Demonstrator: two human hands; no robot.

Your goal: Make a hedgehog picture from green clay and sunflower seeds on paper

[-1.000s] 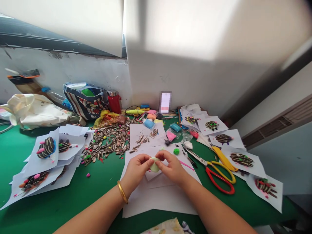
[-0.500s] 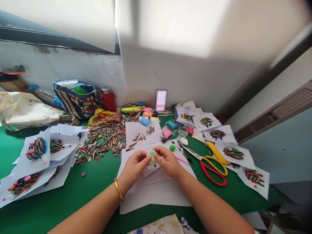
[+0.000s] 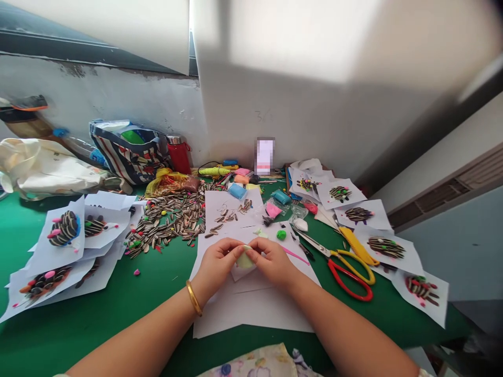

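Left hand (image 3: 218, 266) and right hand (image 3: 275, 264) close together above overlapping white paper sheets (image 3: 255, 311), the grip of each pinching a pale green, flattened, clay-like piece (image 3: 245, 260) between thumb and fingers, its lower part showing under the thumbs. On the sheets, just beyond the right hand, a small bright green rounded lump (image 3: 281, 235); farther right on the green tabletop (image 3: 153, 309), large metal-bladed scissors with one red and one yellow handle (image 3: 327, 252). Left of the sheets, a loose heap of dark-and-pale striped seeds (image 3: 173, 220); gold-coloured bangle (image 3: 193, 298) on left wrist.
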